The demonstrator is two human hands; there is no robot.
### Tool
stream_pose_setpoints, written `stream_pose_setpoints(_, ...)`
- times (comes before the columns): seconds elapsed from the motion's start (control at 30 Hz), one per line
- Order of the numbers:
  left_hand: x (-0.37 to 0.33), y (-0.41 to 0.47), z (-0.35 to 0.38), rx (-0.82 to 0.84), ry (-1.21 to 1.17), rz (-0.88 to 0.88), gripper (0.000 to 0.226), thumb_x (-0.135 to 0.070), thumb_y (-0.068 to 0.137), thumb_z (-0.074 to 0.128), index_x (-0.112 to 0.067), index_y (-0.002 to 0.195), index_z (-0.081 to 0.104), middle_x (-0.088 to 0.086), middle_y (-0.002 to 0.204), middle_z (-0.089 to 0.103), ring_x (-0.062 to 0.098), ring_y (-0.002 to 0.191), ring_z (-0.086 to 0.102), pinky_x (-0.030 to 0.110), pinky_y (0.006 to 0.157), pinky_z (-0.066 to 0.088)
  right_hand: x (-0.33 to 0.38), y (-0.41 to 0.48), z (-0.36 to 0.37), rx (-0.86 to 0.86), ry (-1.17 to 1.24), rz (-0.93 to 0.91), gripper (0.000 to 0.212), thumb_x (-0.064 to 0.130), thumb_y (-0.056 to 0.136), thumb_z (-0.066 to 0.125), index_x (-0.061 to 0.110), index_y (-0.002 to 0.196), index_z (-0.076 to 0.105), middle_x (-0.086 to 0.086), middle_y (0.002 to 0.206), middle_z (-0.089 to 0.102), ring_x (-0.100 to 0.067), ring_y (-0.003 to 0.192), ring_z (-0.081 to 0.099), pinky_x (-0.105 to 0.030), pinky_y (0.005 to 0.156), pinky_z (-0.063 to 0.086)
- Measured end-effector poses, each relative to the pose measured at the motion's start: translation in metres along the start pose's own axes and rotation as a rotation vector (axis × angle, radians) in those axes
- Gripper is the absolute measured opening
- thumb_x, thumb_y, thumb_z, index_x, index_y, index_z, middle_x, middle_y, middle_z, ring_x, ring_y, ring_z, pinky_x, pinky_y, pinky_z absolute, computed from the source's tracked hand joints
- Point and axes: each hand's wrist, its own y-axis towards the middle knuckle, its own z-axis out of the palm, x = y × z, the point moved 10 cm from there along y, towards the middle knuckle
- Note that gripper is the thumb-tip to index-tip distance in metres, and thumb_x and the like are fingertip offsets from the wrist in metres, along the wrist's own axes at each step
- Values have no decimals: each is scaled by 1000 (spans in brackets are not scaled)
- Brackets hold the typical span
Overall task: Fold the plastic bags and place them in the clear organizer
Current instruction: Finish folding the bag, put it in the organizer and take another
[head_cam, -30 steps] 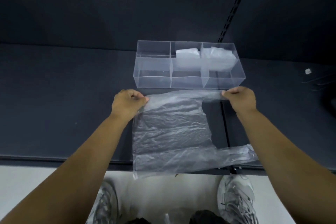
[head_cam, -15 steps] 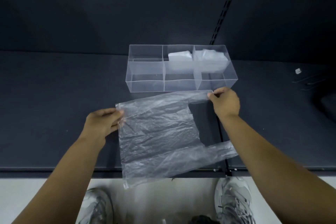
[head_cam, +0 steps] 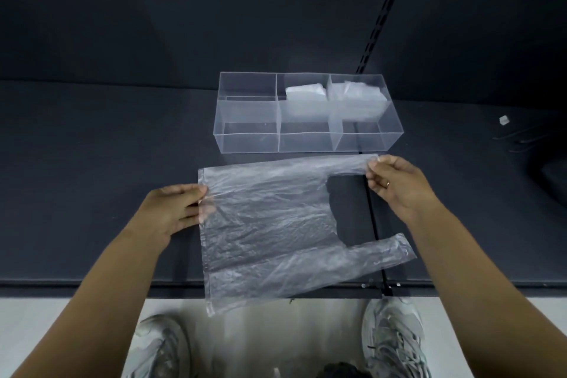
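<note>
**A:** Where is the plastic bag (head_cam: 270, 224)?

**B:** It's spread flat on the dark table (head_cam: 92, 193), on the near side of the clear organizer (head_cam: 306, 141). Its handles point right. The near left corner hangs past the table's near edge.

**A:** And the hands?

**B:** The left hand (head_cam: 175, 209) pinches the bag's left edge, in its far half. The thumb is on top and the fingertips show through the film. The right hand (head_cam: 395, 184) pinches the tip of the far handle, close to the organizer's near wall but apart from it. The bag stretches between the two grips, and the near handle lies loose on the table.

**A:** Anything in the organizer?

**B:** Folded bags (head_cam: 303, 93) sit in the middle and right compartments, toward the far wall.
</note>
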Motion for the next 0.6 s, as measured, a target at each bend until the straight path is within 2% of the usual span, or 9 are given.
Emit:
stream_pose_setpoints(0.13,-11,7,5,-84,24,61,10,-21,87,70,-10,87,69,6,83,70,12,54,69,20,48,54,3,3,-5,-54,-83,-35,19,-4,84,66,13,88,60,1,68,67,-6,60,61,-15,55,51)
stream_pose_setpoints(0.23,-15,11,5,-169,53,126,11,-20,87,70,-12,80,69,4,73,66,6,44,62,18,46,53,7,7,-20,-147,-61,-58,13,0,84,68,11,86,64,2,61,64,-5,54,56,-15,55,50)
stream_pose_setpoints(0.37,-9,18,1,-178,52,117,11,-18,88,69,-11,79,68,4,71,66,7,44,63,17,43,50,6,11,-36,-265,-68,-92,15,-2,84,68,11,75,66,4,52,63,-6,49,54,-15,54,51)
stream_pose_setpoints(0.47,-7,21,-1,-190,76,104,13,-20,88,69,-12,78,67,6,76,68,11,51,66,20,45,52,12,12,-40,-364,-213,-174,13,0,82,69,12,78,68,2,59,64,-3,49,55,-14,54,49)
stream_pose_setpoints(0.53,-9,21,-2,-225,154,137,16,-21,89,67,-11,76,68,7,76,68,15,55,64,26,51,53,17,11,-40,-411,-354,-253,9,2,85,66,10,88,68,-2,69,66,-6,58,59,-18,63,53)
stream_pose_setpoints(0.6,-19,14,-3,-288,296,237,21,-24,92,63,-7,80,68,6,69,67,13,50,62,31,55,53,23,6,-42,-466,-542,-323,12,4,90,59,11,97,65,-6,82,68,-16,74,62,-29,76,53)
